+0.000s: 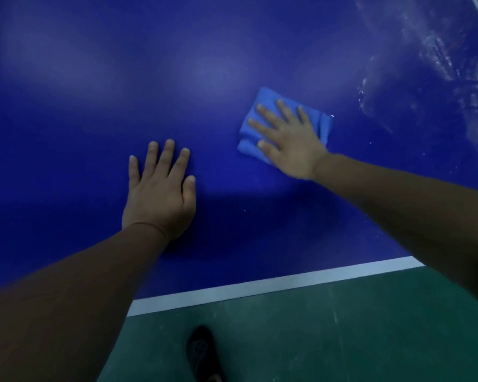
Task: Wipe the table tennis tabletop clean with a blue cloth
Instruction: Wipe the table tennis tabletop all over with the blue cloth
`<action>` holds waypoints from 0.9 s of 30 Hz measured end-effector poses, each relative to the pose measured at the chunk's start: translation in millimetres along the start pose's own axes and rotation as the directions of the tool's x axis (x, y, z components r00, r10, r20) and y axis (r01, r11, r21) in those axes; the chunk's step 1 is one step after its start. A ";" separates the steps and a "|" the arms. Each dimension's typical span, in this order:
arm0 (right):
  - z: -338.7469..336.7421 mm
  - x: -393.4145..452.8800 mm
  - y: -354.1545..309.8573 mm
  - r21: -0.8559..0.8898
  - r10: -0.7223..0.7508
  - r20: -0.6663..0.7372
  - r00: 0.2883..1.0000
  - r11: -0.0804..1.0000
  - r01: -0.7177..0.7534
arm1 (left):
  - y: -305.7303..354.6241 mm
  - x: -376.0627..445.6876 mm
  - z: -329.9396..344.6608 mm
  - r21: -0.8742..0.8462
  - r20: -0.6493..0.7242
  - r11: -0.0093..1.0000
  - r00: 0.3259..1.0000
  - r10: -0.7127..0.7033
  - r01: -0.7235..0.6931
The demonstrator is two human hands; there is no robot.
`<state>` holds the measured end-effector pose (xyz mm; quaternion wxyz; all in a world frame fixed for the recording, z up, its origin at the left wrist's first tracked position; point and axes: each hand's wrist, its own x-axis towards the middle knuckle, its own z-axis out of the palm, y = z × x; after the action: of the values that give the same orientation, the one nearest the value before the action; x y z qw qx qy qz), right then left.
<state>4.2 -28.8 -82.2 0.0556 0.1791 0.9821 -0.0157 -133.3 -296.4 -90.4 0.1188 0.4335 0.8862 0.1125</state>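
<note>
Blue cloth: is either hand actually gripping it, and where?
No grip. The right hand presses flat on top of the folded blue cloth, fingers straight. The left hand rests flat on the bare tabletop.

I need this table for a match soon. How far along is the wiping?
Looks done: the tabletop around and left of the hands shows no smears. In hand: the right hand presses flat on the folded blue cloth, while the left hand rests flat on the surface. Left: whitish streaks at the far right and a few specks near the cloth. The rest of the table is out of view.
</note>
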 end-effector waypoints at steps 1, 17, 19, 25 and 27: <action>4.1 -21.5 -13.8 -0.052 -0.144 0.007 0.990 0.988 0.144 | -0.2 0.4 -0.1 0.001 0.005 1.000 1.000 0.003 -0.003; 15.2 -68.3 -71.5 0.117 0.176 -0.029 0.984 0.978 -0.171 | -0.2 -3.9 -2.9 0.035 0.021 0.999 0.999 0.027 -0.028; 25.5 -123.7 -88.5 0.087 -0.023 -0.010 1.000 0.996 0.024 | -1.3 -2.8 -3.1 0.038 0.021 0.999 0.999 0.029 -0.030; 21.5 -235.4 -18.7 0.092 0.551 0.102 0.829 0.824 -0.559 | -4.2 -2.9 -4.5 0.007 0.040 0.999 0.998 0.043 -0.044; 21.3 -218.9 -16.6 0.120 0.740 0.104 0.664 0.654 -0.747 | -5.9 -3.4 -7.6 -0.067 0.053 0.997 0.997 0.051 -0.047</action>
<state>204.0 -122.0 -78.0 0.0659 0.5684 0.8170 -0.0705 -138.0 -303.4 -84.5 0.1542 0.4538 0.8676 0.1324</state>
